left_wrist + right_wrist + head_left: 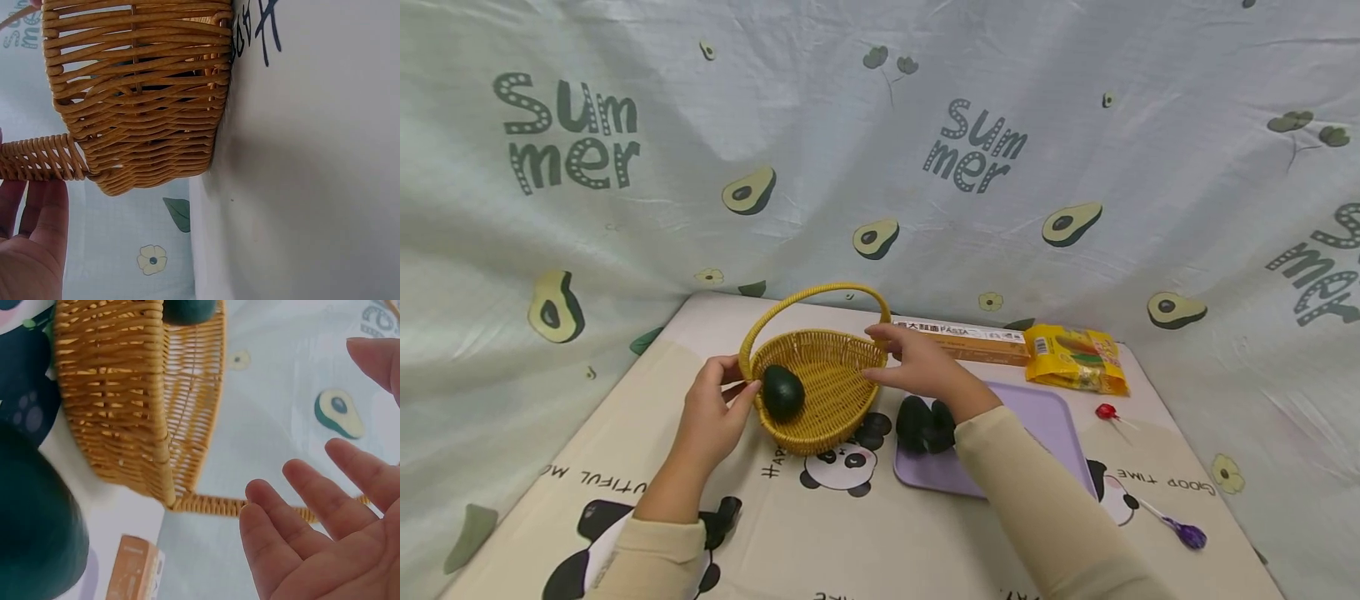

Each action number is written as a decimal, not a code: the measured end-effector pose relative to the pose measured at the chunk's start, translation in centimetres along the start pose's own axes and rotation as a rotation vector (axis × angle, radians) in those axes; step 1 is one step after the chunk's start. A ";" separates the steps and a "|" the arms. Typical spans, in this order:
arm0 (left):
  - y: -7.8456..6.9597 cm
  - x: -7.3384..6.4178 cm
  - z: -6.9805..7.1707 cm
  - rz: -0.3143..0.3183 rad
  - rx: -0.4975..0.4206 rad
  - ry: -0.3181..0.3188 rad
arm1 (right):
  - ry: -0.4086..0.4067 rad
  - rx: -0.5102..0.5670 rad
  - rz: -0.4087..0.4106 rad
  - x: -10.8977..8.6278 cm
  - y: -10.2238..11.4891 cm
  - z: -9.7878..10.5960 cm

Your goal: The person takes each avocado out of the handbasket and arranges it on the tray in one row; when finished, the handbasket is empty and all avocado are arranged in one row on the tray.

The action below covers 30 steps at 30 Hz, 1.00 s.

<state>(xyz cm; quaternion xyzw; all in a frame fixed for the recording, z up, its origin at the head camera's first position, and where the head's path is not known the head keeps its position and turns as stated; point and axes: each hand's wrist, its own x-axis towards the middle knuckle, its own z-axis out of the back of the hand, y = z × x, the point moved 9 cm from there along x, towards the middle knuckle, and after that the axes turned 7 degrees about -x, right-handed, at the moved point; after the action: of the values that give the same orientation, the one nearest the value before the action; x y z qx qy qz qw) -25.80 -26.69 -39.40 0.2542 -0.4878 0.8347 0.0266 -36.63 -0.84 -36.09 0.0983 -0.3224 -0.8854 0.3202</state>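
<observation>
A yellow woven basket with an arched handle stands on the table, and a dark green avocado lies in its left side. My left hand pinches the handle's left base between thumb and fingers; the left wrist view shows the fingertips against the woven handle. Over the basket's right rim is my right hand, thumb and fingers spread apart. In the right wrist view its fingers are straight beside the handle, gripping nothing. Dark green avocados lie on a purple tray, partly behind the right forearm.
Behind the tray lie a pasta box and a yellow packet. A red lollipop and a purple lollipop are on the table at right. A printed cloth hangs close behind the table.
</observation>
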 end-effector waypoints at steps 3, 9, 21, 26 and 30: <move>-0.1 0.0 0.1 -0.004 -0.002 -0.004 | 0.022 -0.010 0.009 0.9 0.6 -0.6; 0.0 0.0 0.1 -0.002 -0.005 -0.003 | 0.070 -0.007 0.032 2.8 1.5 -2.2; 0.0 0.0 0.1 -0.001 0.010 0.006 | 0.142 0.020 0.030 5.3 3.2 -5.5; -0.1 0.1 0.0 0.005 0.005 0.014 | 0.156 -0.003 0.011 6.2 3.1 -6.7; 0.0 0.0 0.0 0.014 -0.004 0.019 | 0.157 -0.024 0.010 6.7 3.4 -7.4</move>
<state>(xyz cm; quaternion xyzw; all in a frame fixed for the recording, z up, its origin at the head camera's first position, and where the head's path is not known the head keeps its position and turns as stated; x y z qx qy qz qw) -25.83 -26.68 -39.40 0.2425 -0.4910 0.8363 0.0260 -37.30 -10.75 -39.44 0.1618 -0.2861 -0.8773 0.3498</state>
